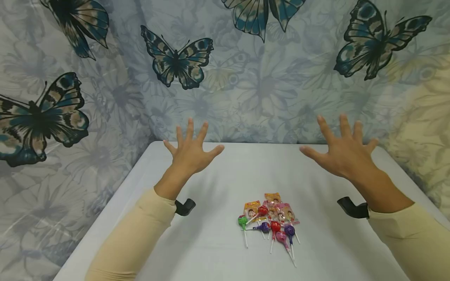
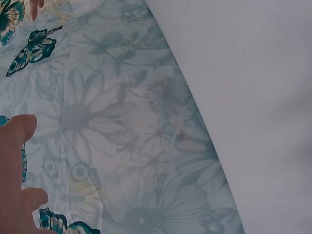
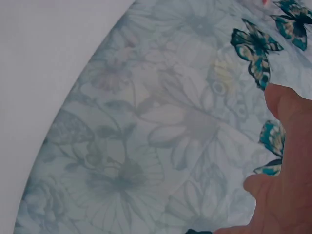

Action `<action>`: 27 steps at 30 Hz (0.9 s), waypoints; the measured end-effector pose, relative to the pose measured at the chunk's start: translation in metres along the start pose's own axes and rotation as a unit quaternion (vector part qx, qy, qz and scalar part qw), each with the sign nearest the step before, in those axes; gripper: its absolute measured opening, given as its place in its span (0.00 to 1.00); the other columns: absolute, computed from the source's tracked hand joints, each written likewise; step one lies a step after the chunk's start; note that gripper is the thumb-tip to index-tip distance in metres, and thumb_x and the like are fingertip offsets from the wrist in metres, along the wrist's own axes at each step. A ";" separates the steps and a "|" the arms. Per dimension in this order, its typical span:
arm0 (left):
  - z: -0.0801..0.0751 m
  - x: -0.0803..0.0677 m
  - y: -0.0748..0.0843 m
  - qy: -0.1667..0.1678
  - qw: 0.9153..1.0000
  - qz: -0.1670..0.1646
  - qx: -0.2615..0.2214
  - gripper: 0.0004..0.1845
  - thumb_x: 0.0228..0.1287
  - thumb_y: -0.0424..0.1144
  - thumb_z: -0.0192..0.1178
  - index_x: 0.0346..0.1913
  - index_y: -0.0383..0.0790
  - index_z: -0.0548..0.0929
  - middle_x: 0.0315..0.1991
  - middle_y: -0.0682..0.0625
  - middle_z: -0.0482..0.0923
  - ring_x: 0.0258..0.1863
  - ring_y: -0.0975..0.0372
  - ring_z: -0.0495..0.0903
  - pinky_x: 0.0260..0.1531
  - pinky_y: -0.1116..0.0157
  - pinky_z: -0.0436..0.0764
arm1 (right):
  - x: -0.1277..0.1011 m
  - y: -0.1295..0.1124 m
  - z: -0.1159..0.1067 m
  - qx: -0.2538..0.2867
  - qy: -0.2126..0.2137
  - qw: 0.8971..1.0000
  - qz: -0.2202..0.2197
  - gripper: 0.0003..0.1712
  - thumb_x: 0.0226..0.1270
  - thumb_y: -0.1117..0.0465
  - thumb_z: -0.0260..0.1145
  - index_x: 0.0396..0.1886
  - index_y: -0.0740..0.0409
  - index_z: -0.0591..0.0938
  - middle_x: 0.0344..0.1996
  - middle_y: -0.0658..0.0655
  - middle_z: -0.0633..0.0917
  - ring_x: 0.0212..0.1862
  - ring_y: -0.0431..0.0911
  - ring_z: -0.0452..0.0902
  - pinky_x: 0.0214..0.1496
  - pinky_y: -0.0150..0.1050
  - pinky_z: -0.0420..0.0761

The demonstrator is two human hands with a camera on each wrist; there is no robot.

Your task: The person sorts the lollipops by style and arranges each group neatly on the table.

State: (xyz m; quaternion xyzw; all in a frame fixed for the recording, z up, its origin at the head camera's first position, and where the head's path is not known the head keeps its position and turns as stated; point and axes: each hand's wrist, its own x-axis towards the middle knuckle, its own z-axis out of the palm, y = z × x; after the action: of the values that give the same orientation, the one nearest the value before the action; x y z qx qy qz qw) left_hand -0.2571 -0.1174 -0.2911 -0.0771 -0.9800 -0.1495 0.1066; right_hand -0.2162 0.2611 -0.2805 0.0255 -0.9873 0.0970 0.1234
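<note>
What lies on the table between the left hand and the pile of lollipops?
Nothing: in the head view, only bare white table separates the raised, spread left hand from the lollipops. The wrist views do not show that stretch.

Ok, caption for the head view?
Both hands, left hand and right hand, spread open above white table, wrapped lollipops lying untouched.

Both arms wear long, close-fitting pale cream fabric sleeves [image 1: 137, 234] that end at the wrists and wrinkle softly near the cuffs. A small black rounded plastic camera mount [image 1: 185, 207] juts from under each wrist. The bare left hand [image 1: 191, 154] and bare right hand [image 1: 342, 154] carry no rings or gloves.
</note>
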 end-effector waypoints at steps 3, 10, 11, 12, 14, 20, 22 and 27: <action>0.001 -0.003 0.005 -0.001 1.000 0.008 -0.001 0.50 0.52 0.82 0.37 0.76 0.65 0.42 0.76 0.50 0.23 0.70 0.43 0.20 0.53 0.29 0.22 | -0.005 0.003 0.001 0.002 -0.003 1.000 -0.003 0.57 0.59 0.22 0.48 0.77 0.41 0.35 0.71 0.74 0.31 0.67 0.75 0.19 0.46 0.84 0.29; 0.005 -0.012 0.015 0.006 1.000 0.020 -0.003 0.49 0.55 0.79 0.42 0.76 0.66 0.43 0.77 0.49 0.27 0.72 0.43 0.25 0.55 0.27 0.27 | -0.014 0.002 0.007 0.001 0.011 1.000 -0.013 0.59 0.58 0.22 0.51 0.78 0.43 0.38 0.72 0.75 0.36 0.68 0.74 0.21 0.49 0.83 0.29; 0.006 -0.013 0.016 0.006 1.000 0.022 -0.006 0.48 0.55 0.79 0.43 0.76 0.65 0.44 0.77 0.49 0.28 0.72 0.43 0.25 0.54 0.27 0.27 | -0.016 0.002 0.009 -0.001 0.012 1.000 -0.014 0.59 0.57 0.22 0.52 0.78 0.43 0.38 0.72 0.75 0.36 0.68 0.75 0.22 0.49 0.83 0.30; 0.007 -0.014 0.016 0.006 1.000 0.025 -0.007 0.48 0.55 0.78 0.43 0.76 0.65 0.44 0.77 0.49 0.28 0.72 0.43 0.25 0.54 0.27 0.27 | -0.018 0.002 0.010 -0.002 0.015 1.000 -0.015 0.59 0.57 0.23 0.52 0.78 0.44 0.39 0.72 0.75 0.37 0.68 0.75 0.24 0.50 0.83 0.30; 0.010 -0.016 0.018 0.007 1.000 0.029 -0.008 0.48 0.56 0.78 0.43 0.76 0.65 0.44 0.77 0.49 0.29 0.72 0.43 0.26 0.54 0.27 0.27 | -0.021 0.002 0.012 -0.003 0.019 1.000 -0.018 0.60 0.57 0.23 0.53 0.78 0.44 0.39 0.72 0.76 0.38 0.69 0.75 0.26 0.50 0.83 0.31; 0.017 -0.022 0.021 0.003 0.999 0.033 -0.011 0.48 0.56 0.78 0.44 0.76 0.66 0.43 0.77 0.51 0.28 0.72 0.43 0.28 0.55 0.28 0.28 | -0.028 0.003 0.016 0.004 0.017 0.999 -0.029 0.60 0.57 0.24 0.55 0.78 0.43 0.39 0.72 0.75 0.39 0.69 0.75 0.27 0.51 0.83 0.32; 0.019 -0.023 0.021 0.003 0.999 0.035 -0.010 0.48 0.56 0.78 0.44 0.76 0.66 0.43 0.77 0.51 0.29 0.72 0.43 0.29 0.56 0.28 0.29 | -0.029 0.003 0.017 0.005 0.015 0.999 -0.033 0.60 0.57 0.24 0.55 0.78 0.43 0.39 0.72 0.75 0.38 0.69 0.75 0.27 0.51 0.83 0.33; 0.027 -0.027 0.023 0.005 0.999 0.038 -0.007 0.47 0.57 0.77 0.45 0.77 0.63 0.47 0.77 0.50 0.32 0.73 0.43 0.32 0.57 0.28 0.32 | -0.034 0.006 0.023 0.001 0.015 0.999 -0.041 0.60 0.57 0.24 0.56 0.78 0.45 0.40 0.72 0.74 0.40 0.69 0.76 0.29 0.52 0.83 0.35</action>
State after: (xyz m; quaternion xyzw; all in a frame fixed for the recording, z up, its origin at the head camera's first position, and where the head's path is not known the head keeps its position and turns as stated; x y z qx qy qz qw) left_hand -0.2316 -0.0902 -0.3160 -0.1145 -0.9747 -0.1526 0.1164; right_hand -0.1898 0.2634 -0.3123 0.0643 -0.9833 0.0937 0.1425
